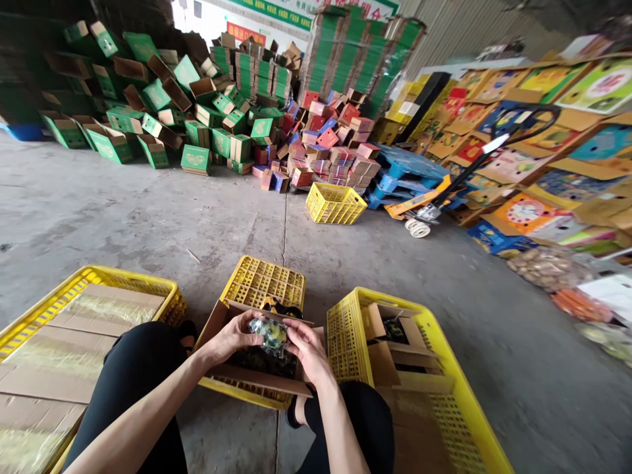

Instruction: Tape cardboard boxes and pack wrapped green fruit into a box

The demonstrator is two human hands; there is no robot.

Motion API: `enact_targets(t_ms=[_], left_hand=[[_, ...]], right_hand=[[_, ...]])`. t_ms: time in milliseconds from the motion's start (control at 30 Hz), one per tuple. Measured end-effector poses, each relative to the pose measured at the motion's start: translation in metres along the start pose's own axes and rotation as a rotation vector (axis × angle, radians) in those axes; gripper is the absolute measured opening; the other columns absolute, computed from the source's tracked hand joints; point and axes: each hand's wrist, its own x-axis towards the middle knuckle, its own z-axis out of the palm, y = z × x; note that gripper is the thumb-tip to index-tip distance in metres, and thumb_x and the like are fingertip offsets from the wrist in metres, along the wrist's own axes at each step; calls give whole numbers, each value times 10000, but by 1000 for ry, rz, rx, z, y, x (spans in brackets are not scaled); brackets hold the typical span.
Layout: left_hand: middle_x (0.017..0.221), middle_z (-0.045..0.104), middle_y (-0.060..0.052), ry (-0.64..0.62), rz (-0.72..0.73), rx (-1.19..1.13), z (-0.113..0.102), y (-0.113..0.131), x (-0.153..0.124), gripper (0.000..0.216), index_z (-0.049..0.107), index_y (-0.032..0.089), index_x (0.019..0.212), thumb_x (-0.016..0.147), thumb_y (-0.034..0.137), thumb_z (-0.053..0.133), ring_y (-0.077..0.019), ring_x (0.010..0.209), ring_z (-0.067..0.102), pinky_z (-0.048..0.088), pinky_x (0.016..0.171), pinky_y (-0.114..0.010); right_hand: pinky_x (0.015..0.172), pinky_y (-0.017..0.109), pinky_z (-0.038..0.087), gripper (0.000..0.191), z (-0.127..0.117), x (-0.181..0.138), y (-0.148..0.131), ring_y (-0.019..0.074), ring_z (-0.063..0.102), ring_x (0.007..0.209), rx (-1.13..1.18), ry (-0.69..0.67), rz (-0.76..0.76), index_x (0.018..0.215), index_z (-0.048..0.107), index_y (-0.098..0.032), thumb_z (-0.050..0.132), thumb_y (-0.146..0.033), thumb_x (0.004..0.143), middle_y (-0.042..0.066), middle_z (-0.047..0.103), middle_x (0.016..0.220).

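Between my two hands is a small clear plastic packet (pixel 271 334) with dark green and yellow contents that I cannot make out. My left hand (pixel 236 338) grips its left side with thumb and fingers. On its right edge, my right hand (pixel 305 343) pinches the plastic. Just below the packet, an open cardboard box (pixel 257 380) holds dark items, partly hidden by my hands. That box rests on an upturned yellow crate (pixel 264 280). A black and yellow object (pixel 276 305) lies on the crate behind the box's far wall.
At left, a yellow crate (pixel 172 293) holds taped cartons (pixel 74 336). The right crate (pixel 345 329) contains open cardboard boxes (pixel 390 362). Farther off are another yellow crate (pixel 336 204), a pallet jack (pixel 424 201), blue pallets (pixel 409 164) and heaped green boxes (pixel 195 159).
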Motion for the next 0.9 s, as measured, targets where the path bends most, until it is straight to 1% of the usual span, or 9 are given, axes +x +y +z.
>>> enact_targets(t_ms=[133,200,300,400,467,533,667,767,900], left_hand=[[968,699,-21,-22,3,18,1,-2,1,500,727,191,1043,638,286,1003,-160,867,628,484,822,-270],[1004,705,-30,-17,-21,26,0,-3,1,516,729,196,1082,657,319,993,-173,895,633,486,844,-286],[1044,703,-31,-10,-43,60,-1,-3,1,515,728,206,1104,676,341,979,-189,927,636,488,864,-305],[984,691,-11,-20,12,101,-2,-1,1,505,716,199,1053,641,290,994,-172,892,624,474,838,-285],[982,692,-9,-26,31,114,-2,1,0,528,703,198,1055,623,260,1000,-169,886,626,476,834,-285],[997,698,-19,-28,21,124,0,4,0,548,692,197,1074,624,259,998,-177,894,636,484,835,-296],[1014,715,-36,-32,15,137,5,7,-1,517,694,203,1079,661,303,983,-200,923,657,496,848,-316],[1068,734,-60,-10,20,117,6,7,0,495,708,209,1099,701,354,964,-232,1013,669,505,893,-335],[1152,726,-71,48,-22,21,4,5,1,447,721,215,1116,766,405,924,-231,1067,680,518,940,-345]], right_hand=[[806,316,559,433,-2,1,3,217,701,944,-54,4,-7,963,808,-253,913,-580,698,41,773,1025],[800,313,552,428,-3,2,4,211,693,917,-72,17,-21,939,801,-256,913,-588,693,31,767,1008],[827,314,546,415,-5,2,5,201,684,906,-79,-3,-31,923,788,-255,911,-582,699,17,753,982],[856,323,550,421,-5,0,2,208,683,936,-60,-29,-30,917,776,-245,883,-606,729,20,740,979],[889,349,558,451,-4,-2,-1,229,685,999,-81,-53,-27,948,778,-239,809,-661,795,39,743,1019],[948,386,556,473,-2,-4,-3,257,680,1092,-149,-106,-33,1051,784,-251,776,-669,832,56,752,1109],[1042,457,529,531,4,-5,0,294,679,1177,-230,-236,-45,1229,746,-300,896,-516,767,44,757,1218],[1040,476,535,540,5,-4,4,305,686,1174,-206,-218,-29,1247,736,-303,904,-464,760,36,763,1193],[955,452,579,594,5,-4,5,294,705,1123,-51,-145,3,1282,702,-313,898,-464,742,33,757,1182]])
